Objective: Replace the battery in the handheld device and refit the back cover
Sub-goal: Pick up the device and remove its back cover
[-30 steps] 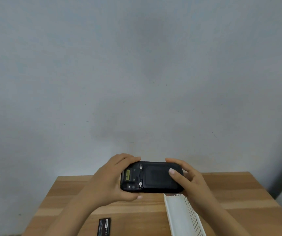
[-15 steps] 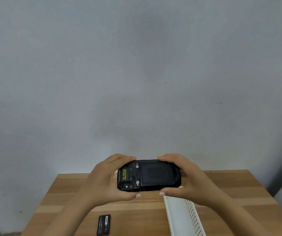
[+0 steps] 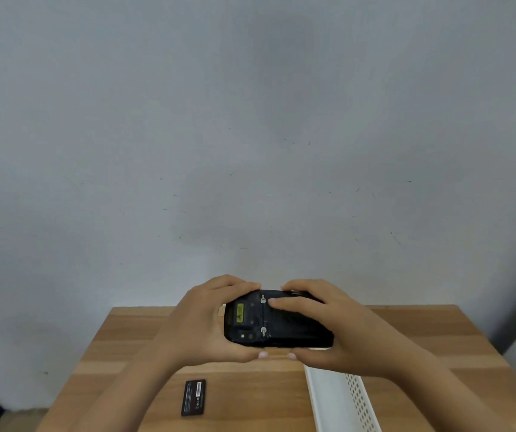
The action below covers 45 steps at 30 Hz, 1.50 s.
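Observation:
I hold the black handheld device above the table with its back towards me, long side left to right. A yellow label and two silver latch screws show on its left part. My left hand grips the left end, thumb under the lower edge. My right hand wraps the right half, covering most of the back cover, with the index finger stretched across towards the upper screw. A flat black battery lies on the table near the front left, apart from both hands.
The wooden table stands against a plain grey wall. A white perforated plastic tray sits at the front right, just below my right hand. The table's left and right edges drop to the floor.
My right hand has slid left over the back cover, its index finger now reaching near the upper screw. The device has stayed in place, held by my left hand.

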Motion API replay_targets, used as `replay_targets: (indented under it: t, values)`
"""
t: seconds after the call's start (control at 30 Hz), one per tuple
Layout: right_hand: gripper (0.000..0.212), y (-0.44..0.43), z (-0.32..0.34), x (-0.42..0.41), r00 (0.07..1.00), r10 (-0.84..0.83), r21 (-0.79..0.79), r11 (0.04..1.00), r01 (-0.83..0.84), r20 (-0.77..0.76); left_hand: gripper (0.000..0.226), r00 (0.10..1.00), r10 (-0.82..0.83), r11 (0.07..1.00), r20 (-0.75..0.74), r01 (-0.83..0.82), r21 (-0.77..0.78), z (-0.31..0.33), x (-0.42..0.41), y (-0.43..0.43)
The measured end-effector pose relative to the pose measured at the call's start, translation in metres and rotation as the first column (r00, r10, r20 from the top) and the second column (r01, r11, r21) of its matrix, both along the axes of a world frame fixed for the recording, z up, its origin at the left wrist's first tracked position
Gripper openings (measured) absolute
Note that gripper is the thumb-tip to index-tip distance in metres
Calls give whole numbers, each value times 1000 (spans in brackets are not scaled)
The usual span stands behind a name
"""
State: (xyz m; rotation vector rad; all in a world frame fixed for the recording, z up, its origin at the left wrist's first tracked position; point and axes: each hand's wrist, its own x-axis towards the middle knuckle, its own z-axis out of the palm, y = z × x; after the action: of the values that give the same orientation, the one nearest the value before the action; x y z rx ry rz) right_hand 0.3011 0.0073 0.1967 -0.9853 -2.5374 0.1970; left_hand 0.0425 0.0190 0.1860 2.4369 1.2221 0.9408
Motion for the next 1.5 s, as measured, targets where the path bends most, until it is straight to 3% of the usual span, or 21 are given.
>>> replay_targets:
  t: [0.2,0.37,0.47,0.73,1.23,1.5]
  values:
    - [69,2,9,-10,998,15,16,1000,-16,69,85,1000,0,1000,7,0,-1,1,-1,-2]
    - [87,3,10,-11,998,-58,-130,990,61,26,84,999,-53,999,-5,53,-1,9,-4,-1]
    - [83,4,8,-13,994,-107,-185,978,98,-36,84,992,-119,993,-45,119,-9,20,-4,3]
    - [77,-6,13,-16,956,-113,-62,993,100,-270,83,981,-192,980,-36,194,46,48,-1,11]
    - [72,-14,22,-12,982,-127,117,983,144,-138,86,993,-117,984,7,115,135,45,1,-3]
    - [71,-16,16,-19,967,-202,88,972,217,-156,86,998,-53,976,45,42,214,33,5,-7]
